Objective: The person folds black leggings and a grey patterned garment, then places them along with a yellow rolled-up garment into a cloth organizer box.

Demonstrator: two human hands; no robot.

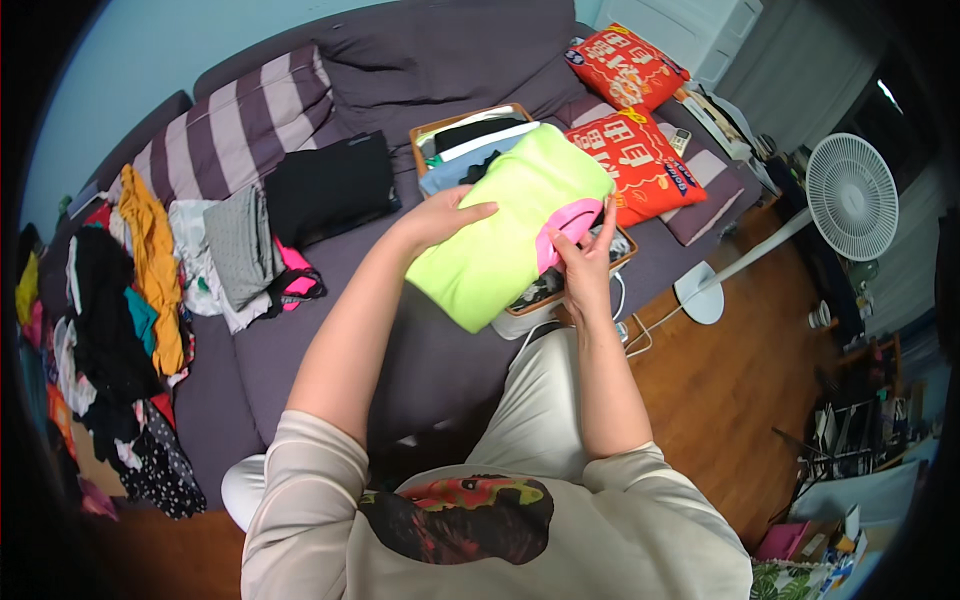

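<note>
A folded neon-yellow garment (487, 240) with a pink neckline (571, 217) is held up before me, over the sofa. My left hand (446, 217) grips its left edge, thumb lying on top. At the neckline side, my right hand (587, 262) holds the pink trim between thumb and fingers. Partly hidden beneath the garment stands a brown-rimmed basket (415, 146) of folded clothes, with black, white and blue cloth (457, 166) showing. Another brown-rimmed container (628, 251) with patterned cloth shows below my right hand.
Left on the purple-grey sofa (322, 360) lie folded black clothes (330, 187), a grey folded garment (244, 244) and a loose clothes heap (112, 315). Red snack-bag cushions (637, 169) and a remote control (680, 140) are at right. A white pedestal fan (851, 196) stands on the wooden floor.
</note>
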